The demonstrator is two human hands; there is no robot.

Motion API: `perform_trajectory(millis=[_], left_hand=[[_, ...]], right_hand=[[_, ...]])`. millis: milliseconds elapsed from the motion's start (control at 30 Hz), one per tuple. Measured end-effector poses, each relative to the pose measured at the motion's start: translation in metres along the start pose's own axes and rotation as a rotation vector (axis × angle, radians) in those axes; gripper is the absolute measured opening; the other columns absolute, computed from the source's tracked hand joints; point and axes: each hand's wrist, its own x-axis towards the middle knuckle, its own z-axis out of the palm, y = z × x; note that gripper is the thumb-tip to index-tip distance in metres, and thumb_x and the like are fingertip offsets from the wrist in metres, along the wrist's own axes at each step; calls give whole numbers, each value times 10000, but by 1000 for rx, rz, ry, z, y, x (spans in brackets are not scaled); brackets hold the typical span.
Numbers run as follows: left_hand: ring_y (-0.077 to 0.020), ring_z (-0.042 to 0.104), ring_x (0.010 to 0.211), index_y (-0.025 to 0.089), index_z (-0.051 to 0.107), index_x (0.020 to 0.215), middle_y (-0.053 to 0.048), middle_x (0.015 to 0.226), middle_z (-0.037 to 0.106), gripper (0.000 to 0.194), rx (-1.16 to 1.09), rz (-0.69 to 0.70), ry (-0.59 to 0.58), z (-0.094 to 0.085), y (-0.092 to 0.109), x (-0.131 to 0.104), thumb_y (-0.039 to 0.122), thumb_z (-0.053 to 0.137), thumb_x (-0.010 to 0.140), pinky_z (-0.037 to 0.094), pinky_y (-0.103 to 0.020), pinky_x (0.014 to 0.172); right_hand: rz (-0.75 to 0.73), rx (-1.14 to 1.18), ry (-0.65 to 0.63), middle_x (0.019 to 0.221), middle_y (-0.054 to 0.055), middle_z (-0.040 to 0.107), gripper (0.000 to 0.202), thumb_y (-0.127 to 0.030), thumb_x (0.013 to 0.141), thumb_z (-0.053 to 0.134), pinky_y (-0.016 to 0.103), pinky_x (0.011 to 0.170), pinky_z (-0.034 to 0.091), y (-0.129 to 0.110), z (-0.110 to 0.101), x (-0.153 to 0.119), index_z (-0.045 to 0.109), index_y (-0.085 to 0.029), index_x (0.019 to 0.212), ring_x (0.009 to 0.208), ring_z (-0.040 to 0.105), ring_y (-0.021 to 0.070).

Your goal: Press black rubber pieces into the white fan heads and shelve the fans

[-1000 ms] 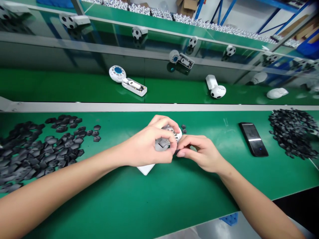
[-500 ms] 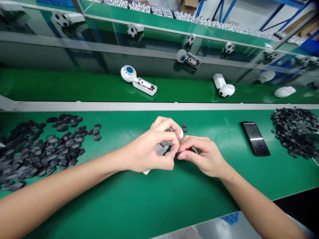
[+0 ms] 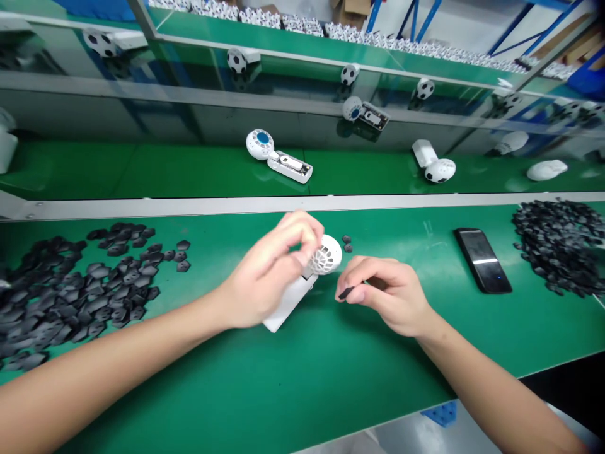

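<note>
A white device with a round slotted head [image 3: 327,255] and a flat rectangular body [image 3: 289,305] lies on the green table. My left hand [image 3: 278,268] is over it, thumb and fingers closed at the left edge of the round head; whatever they pinch is hidden. To the right of the device, my right hand [image 3: 385,291] pinches a small black piece [image 3: 346,292] between thumb and fingertips, apart from the device. Two small black pieces [image 3: 347,243] lie just behind the round head.
Black pieces [image 3: 94,290] are heaped at the left, and another black pile [image 3: 560,246] sits at the right. A phone [image 3: 483,260] lies near that pile. Beyond the metal rail [image 3: 198,205], white devices [image 3: 290,165] rest on a green belt [image 3: 165,170].
My left hand has shifted left, away from my right hand, uncovering the slotted head and more of the body. The black piece stays in my right hand. The view has shifted slightly.
</note>
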Motion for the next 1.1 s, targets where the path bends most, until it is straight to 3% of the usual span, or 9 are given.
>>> perform_trajectory(millis=[133,233,367,433,533,633,867,1000,1100], left_hand=[[-210,516,872,206,489,842,-58,921,521,314,234,-50,180,-17,-19,12,363,396,1098,426,-359,816],[-231,561,1004,201,501,907,-90,1072,560,239,578,53,162,-21,-26,13,373,500,1073,443,-368,867],[-276,556,1233,193,555,1114,-131,1289,561,115,759,173,69,-11,-28,4,286,528,1052,460,-419,1030],[-302,553,1288,195,530,1322,-148,1366,558,300,802,166,39,-3,-30,-1,339,518,1059,473,-458,1062],[-359,572,1308,205,327,1556,-176,1473,512,801,841,54,-26,6,-34,-4,541,703,934,530,-497,1004],[-343,654,1182,268,349,1539,-119,1396,601,852,750,-129,-87,8,-38,-4,543,785,860,559,-470,908],[-228,653,994,301,322,1532,-72,1270,622,597,11,-419,-74,1,-40,-3,464,573,1016,521,-359,841],[-235,589,1011,313,370,1510,-54,1262,583,550,-4,-496,-119,7,-38,-4,463,538,1008,473,-377,867],[-248,555,1096,317,322,1563,-58,1282,565,580,51,-493,-124,13,-34,-4,454,503,1030,436,-416,972]], right_hand=[[63,-57,157,832,48,732,151,-339,957,777,297,650,498,2,-8,6,736,-204,904,752,649,171],[139,-78,209,865,40,717,221,-401,992,733,254,604,471,7,-15,10,702,-192,927,717,622,133],[188,-126,121,954,45,698,263,-440,1062,619,249,675,502,14,-22,12,644,-193,977,831,644,140],[183,-155,67,972,47,678,283,-446,1089,563,268,742,519,14,-23,12,620,-192,977,868,635,148],[196,-157,-4,1028,54,675,289,-447,1102,532,293,798,535,14,-23,11,618,-190,1005,882,631,151],[208,-132,-18,1072,65,692,283,-458,1091,551,309,831,562,15,-24,9,629,-191,1036,934,658,169],[299,-167,64,967,66,775,314,-495,974,725,305,753,604,19,-17,9,686,-183,958,827,737,191],[232,-276,112,803,27,750,274,-449,951,754,251,631,576,15,-6,8,721,-181,903,678,715,156],[142,-313,135,826,-2,758,176,-359,941,772,206,656,604,14,1,7,729,-191,914,702,747,136]])
